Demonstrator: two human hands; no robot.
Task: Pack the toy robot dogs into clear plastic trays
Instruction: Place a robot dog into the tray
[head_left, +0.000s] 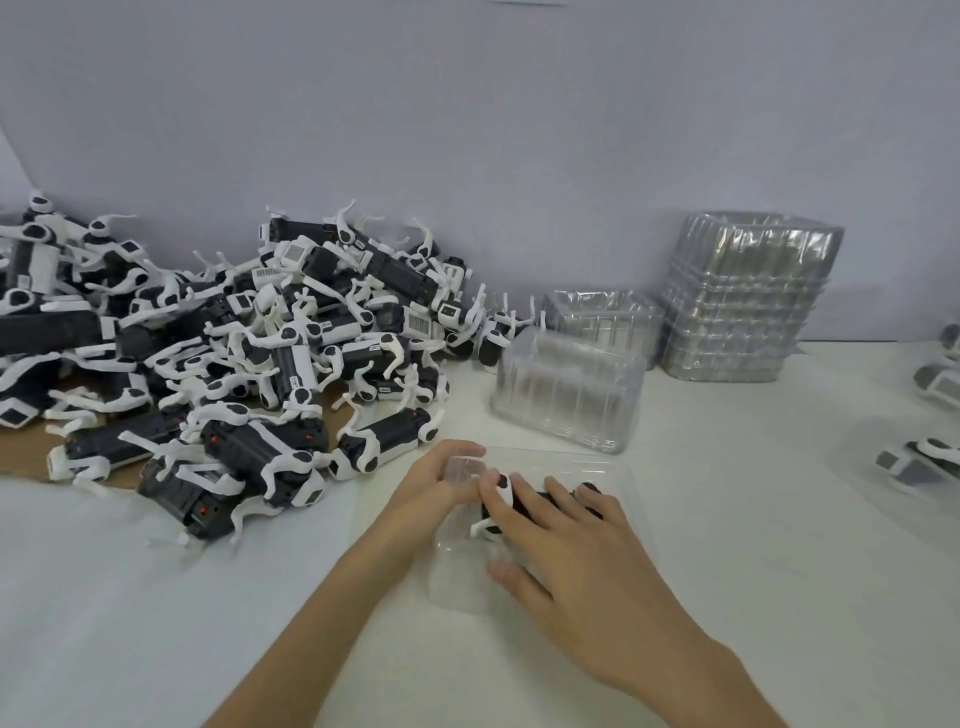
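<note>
Packing workshop: heaped toy dogs (291, 358) (stacked trays (743, 296)).

A plain wall (519, 130) of pale lavender-grey stands well beyond the left hand (441, 478) and the right hand (571, 540) and fills the upper half of the view; far up and to the left of the left hand, a slanted edge crosses it. Under both hands lies a table (779, 545) with a smooth white surface that runs ahead to the foot of the wall and out past either hand, and a flat brown cardboard sheet (31, 457) lies on it well to the left of the left hand. The light is soft and even, with only faint shadows beneath the hands.
</note>
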